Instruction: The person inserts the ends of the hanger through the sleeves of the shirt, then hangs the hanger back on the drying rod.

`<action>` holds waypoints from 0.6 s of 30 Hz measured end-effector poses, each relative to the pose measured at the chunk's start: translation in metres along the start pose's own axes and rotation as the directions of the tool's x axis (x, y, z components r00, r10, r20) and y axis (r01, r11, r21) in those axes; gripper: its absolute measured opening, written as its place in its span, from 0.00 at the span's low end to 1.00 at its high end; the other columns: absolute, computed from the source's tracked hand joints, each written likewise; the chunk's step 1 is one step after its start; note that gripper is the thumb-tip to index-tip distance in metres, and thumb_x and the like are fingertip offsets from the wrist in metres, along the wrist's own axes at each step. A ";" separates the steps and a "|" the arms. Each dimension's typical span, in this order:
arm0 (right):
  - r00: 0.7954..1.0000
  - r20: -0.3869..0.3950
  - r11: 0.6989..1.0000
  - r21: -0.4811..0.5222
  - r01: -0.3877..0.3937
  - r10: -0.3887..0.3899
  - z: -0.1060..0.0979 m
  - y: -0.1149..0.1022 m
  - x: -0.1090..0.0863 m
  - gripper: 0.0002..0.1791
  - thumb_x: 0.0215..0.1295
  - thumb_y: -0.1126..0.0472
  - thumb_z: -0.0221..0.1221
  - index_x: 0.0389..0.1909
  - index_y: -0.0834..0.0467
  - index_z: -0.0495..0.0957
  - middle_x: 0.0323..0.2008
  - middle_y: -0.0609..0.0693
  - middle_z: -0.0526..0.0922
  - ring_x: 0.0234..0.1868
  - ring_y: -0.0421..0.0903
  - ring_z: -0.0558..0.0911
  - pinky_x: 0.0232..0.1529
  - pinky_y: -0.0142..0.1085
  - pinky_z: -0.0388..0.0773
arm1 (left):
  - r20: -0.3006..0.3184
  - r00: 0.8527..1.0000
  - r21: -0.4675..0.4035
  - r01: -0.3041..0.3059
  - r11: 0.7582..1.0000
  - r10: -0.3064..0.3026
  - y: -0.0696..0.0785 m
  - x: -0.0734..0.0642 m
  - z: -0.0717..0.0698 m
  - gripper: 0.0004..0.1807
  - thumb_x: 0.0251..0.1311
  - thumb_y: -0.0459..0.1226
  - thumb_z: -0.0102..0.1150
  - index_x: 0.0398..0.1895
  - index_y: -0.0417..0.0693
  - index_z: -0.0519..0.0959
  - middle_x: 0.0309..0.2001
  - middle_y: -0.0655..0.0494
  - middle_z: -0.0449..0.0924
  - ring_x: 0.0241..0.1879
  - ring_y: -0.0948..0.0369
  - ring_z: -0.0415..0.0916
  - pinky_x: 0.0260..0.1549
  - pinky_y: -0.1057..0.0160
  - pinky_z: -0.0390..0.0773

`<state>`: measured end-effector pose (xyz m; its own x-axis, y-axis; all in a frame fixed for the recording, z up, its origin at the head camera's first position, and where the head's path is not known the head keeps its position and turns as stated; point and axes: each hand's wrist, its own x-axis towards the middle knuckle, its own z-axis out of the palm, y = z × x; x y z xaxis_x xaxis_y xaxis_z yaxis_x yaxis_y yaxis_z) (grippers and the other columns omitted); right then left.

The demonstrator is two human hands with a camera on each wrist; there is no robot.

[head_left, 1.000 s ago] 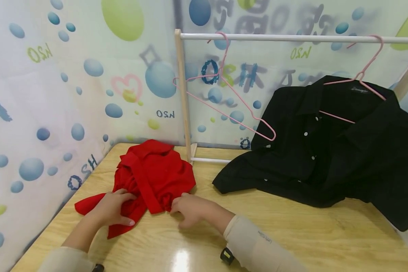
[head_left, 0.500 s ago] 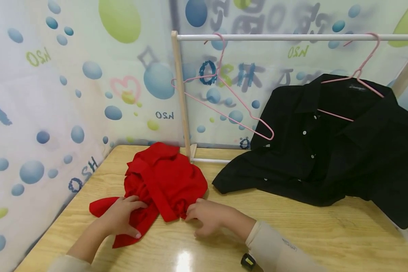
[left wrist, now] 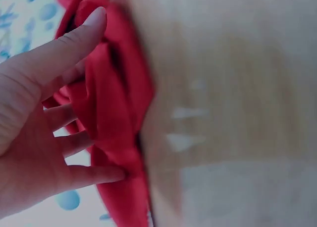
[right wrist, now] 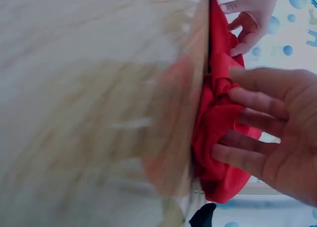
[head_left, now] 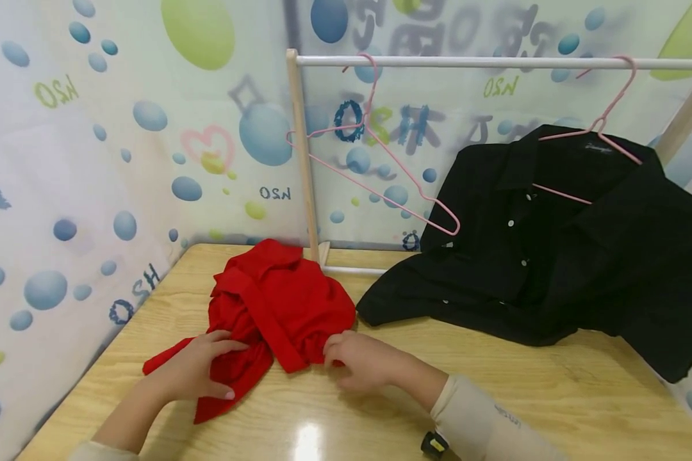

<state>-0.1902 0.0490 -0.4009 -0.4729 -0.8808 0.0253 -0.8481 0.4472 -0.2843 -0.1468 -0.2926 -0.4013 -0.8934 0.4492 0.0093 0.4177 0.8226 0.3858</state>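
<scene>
A crumpled red garment (head_left: 288, 298) with a flat band across it lies on the wooden table, left of the black shirt. At its front left, my left hand (head_left: 193, 368) touches the fabric with fingers spread; the left wrist view has the thumb apart from the other fingers, which rest on the red cloth (left wrist: 111, 98). My right hand (head_left: 360, 362) is at the garment's right front edge. In the right wrist view its slightly bent fingers touch the red folds (right wrist: 218, 123) without closing round them. Fingertips on the far side of the cloth are partly hidden.
Behind stands a clothes rack with a white rail (head_left: 467, 62) and wooden post (head_left: 304, 160). A bare pink hanger (head_left: 375, 134) hangs above the garment. At right, a black shirt (head_left: 553, 256) hangs on another hanger, its lower part spread over the table (head_left: 496, 397).
The red garment and both hands have shifted to the right relative to the rack, bringing the cloth close to the black shirt. The left tail of red cloth looks narrower. The shirt stays put.
</scene>
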 end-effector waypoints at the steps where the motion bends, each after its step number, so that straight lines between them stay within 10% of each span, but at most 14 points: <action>1: 0.999 -0.025 1.000 0.002 -0.024 0.024 -0.002 -0.001 0.000 0.14 0.54 0.63 0.69 0.41 0.56 0.80 0.43 0.44 0.77 0.44 0.39 0.74 0.48 0.26 0.71 | -0.016 1.000 -0.015 -0.014 1.000 0.014 -0.001 -0.001 -0.004 0.35 0.38 0.49 0.80 0.54 0.50 0.80 0.58 0.38 0.71 0.57 0.36 0.67 0.49 0.39 0.74; 6: 0.971 -0.150 0.981 -0.026 -0.194 0.188 -0.011 -0.008 0.004 0.31 0.48 0.58 0.75 0.50 0.56 0.69 0.48 0.48 0.71 0.46 0.43 0.73 0.41 0.31 0.77 | -0.117 0.992 -0.003 -0.042 0.999 0.042 -0.009 -0.002 -0.026 0.27 0.36 0.39 0.81 0.43 0.49 0.79 0.52 0.43 0.74 0.52 0.42 0.73 0.48 0.43 0.76; 10: 0.935 -0.178 0.945 -0.058 -0.321 0.307 -0.014 -0.011 0.013 0.52 0.41 0.50 0.78 0.67 0.54 0.61 0.65 0.56 0.63 0.59 0.54 0.71 0.39 0.42 0.82 | -0.159 0.987 0.029 -0.020 0.999 0.024 -0.019 0.008 -0.042 0.39 0.33 0.34 0.82 0.53 0.40 0.73 0.55 0.38 0.71 0.53 0.39 0.70 0.47 0.41 0.76; 18: 0.902 -0.116 0.906 -0.036 -0.422 0.416 -0.006 0.000 0.048 0.68 0.35 0.45 0.79 0.77 0.46 0.47 0.74 0.61 0.51 0.64 0.62 0.68 0.39 0.46 0.83 | -0.064 0.997 -0.030 -0.036 0.999 0.034 -0.047 0.046 -0.046 0.65 0.28 0.32 0.84 0.74 0.42 0.52 0.68 0.26 0.51 0.65 0.29 0.51 0.46 0.37 0.76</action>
<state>-0.2147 0.0073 -0.3935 -0.8068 -0.5906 0.0157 -0.5773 0.7825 -0.2335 -0.2154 -0.3269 -0.3769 -0.8876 0.4535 0.0810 0.4440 0.7954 0.4126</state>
